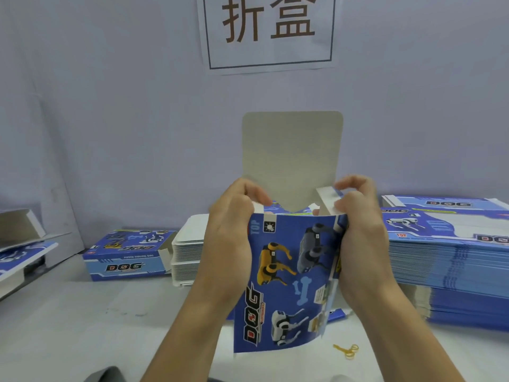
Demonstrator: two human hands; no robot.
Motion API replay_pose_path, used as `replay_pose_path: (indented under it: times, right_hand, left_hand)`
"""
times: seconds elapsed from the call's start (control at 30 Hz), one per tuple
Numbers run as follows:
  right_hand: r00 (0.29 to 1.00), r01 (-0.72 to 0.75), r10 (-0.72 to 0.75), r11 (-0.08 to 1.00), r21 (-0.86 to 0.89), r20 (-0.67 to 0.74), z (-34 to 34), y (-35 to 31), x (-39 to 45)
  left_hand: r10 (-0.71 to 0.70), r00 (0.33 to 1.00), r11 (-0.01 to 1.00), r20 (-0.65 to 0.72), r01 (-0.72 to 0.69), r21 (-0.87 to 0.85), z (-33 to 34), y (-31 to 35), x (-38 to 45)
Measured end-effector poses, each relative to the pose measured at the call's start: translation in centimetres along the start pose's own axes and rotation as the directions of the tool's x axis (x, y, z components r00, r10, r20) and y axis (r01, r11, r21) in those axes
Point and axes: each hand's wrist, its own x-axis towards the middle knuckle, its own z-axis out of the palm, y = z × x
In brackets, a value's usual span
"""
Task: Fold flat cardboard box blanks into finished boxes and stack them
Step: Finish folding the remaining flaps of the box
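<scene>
In the head view, a blue printed box blank [286,282] with robot-dog artwork is held upright at the centre of the frame, partly opened into a sleeve, its grey-backed top flap [292,158] standing straight up towards twelve o'clock. The left hand [234,216] is curled round the blank's upper left corner, with the fingers pinching a small side flap there; the right hand [358,216] is curled round the upper right edge, with a side flap [327,199] gripped between thumb and fingers. The hands are set apart, one on each side of the blank. The end flaps are judged to be in the course of being tucked, so this box is not yet closed. At nine o'clock one finished box [126,257] lies on the white table [82,326]; whether more are stacked cannot be told. Behind the hands a pile of white-backed blanks [187,244] is seen, and at three o'clock a tall stack of flat blanks [451,271] remains, so most of the work is judged to be left. A yellow rubber band [347,350] lies at five o'clock.
</scene>
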Motion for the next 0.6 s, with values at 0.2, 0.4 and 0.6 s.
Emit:
replay_pose_path:
  times: [0.2,0.4,0.6]
  right_hand:
    - [0.985,-0.032,0.027,0.999,0.025,0.169,0.75,-0.62,-0.28]
    - [0.993,-0.018,-0.001,0.988,0.155,0.118,0.27,-0.12,-0.55]
    - [0.993,-0.042,0.028,0.992,0.118,0.117,0.27,0.11,-0.19]
  left_hand:
    - [-0.049,0.995,0.994,-0.090,0.039,-0.106,-0.31,-0.19,0.12]
    - [0.004,0.961,0.990,-0.277,-0.044,-0.138,0.23,0.19,-0.09]
    - [0.092,0.976,0.996,-0.195,-0.094,0.000,-0.39,-0.17,0.02]
